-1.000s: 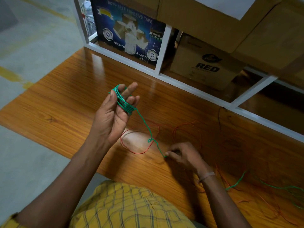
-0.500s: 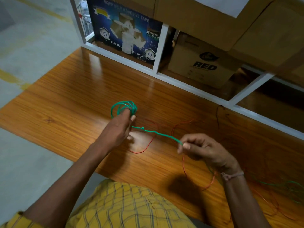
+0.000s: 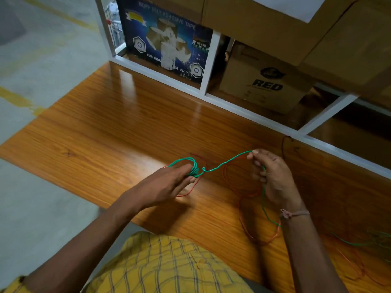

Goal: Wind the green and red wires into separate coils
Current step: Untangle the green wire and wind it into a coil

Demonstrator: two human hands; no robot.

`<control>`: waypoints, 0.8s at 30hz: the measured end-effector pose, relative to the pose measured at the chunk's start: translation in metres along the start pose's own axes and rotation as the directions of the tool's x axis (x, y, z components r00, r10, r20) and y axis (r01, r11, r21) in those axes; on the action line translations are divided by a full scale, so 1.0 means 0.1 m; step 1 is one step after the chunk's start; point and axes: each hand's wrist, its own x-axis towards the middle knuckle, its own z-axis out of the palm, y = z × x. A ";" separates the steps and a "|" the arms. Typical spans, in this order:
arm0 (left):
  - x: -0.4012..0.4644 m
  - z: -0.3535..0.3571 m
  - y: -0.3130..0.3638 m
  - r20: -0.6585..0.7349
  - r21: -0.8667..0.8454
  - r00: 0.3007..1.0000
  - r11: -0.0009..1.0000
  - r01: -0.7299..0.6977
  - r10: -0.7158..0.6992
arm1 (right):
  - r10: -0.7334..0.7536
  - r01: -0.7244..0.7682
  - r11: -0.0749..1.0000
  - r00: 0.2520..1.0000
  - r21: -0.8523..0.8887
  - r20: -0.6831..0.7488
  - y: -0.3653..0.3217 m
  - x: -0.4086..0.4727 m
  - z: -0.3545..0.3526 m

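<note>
My left hand lies low over the wooden table, with a small green coil wound around its fingertips. From the coil the green wire runs right, with a small kink, up to my right hand, which pinches it between thumb and fingers. Below that hand the green wire drops past my wrist and trails off to the right. The red wire lies in loose loops on the table under and between both hands.
A white shelf frame stands along the table's far edge, holding a blue tape box and a brown carton marked RED. More green and red wire lies tangled at the right. The table's left edge drops to the floor.
My left hand came down from a raised, palm-up pose to just above the table with the coil. My right hand rose and moved right, drawing the green wire out.
</note>
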 end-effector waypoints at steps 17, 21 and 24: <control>0.08 0.17 0.13 -0.229 0.058 0.973 0.997 0.044 -0.030 | -0.498 0.456 -0.089 0.750 -0.886 0.436 0.40 -0.37 0.60; 0.13 0.17 0.15 -0.243 0.260 0.970 0.964 0.062 0.004 | -0.527 0.484 0.193 0.785 -0.853 0.326 0.43 -0.37 0.62; 0.17 0.15 0.20 -0.167 0.360 0.984 0.933 0.007 0.057 | -0.532 0.460 0.448 0.826 -0.767 0.185 0.40 -0.33 0.64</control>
